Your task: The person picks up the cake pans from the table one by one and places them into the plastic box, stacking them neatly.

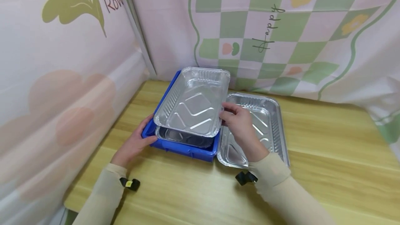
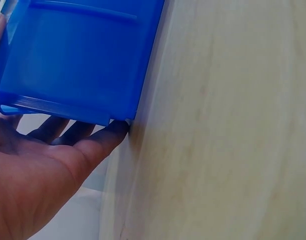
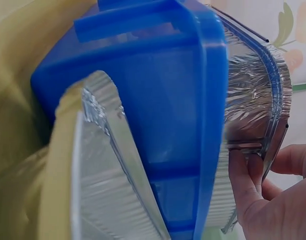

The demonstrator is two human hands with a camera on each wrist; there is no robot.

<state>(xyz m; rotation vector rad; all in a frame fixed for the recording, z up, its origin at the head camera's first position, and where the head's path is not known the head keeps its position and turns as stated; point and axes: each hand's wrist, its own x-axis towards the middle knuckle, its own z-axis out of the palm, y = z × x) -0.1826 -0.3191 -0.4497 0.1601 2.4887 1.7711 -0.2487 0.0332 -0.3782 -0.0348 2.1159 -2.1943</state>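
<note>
A blue plastic bin (image 1: 187,151) stands on the table. My left hand (image 1: 134,146) grips its front left corner, thumb on the front and fingers along the left side. In the left wrist view the fingers (image 2: 100,142) reach against the bin's edge. An aluminium foil tray (image 1: 197,105) sits tilted at the top of the bin, its front raised. My right hand (image 1: 240,126) pinches that tray's right rim; the right wrist view shows thumb and fingers on the foil edge. Beneath it, inside the bin, lies another foil tray (image 1: 182,138), mostly hidden.
Right of the bin, close against it, a separate foil tray (image 1: 276,131) lies on the wooden table (image 1: 337,155), partly covered by my right hand and forearm. A printed curtain (image 1: 268,55) hangs behind the table, and another cloth (image 1: 62,89) hangs along the left.
</note>
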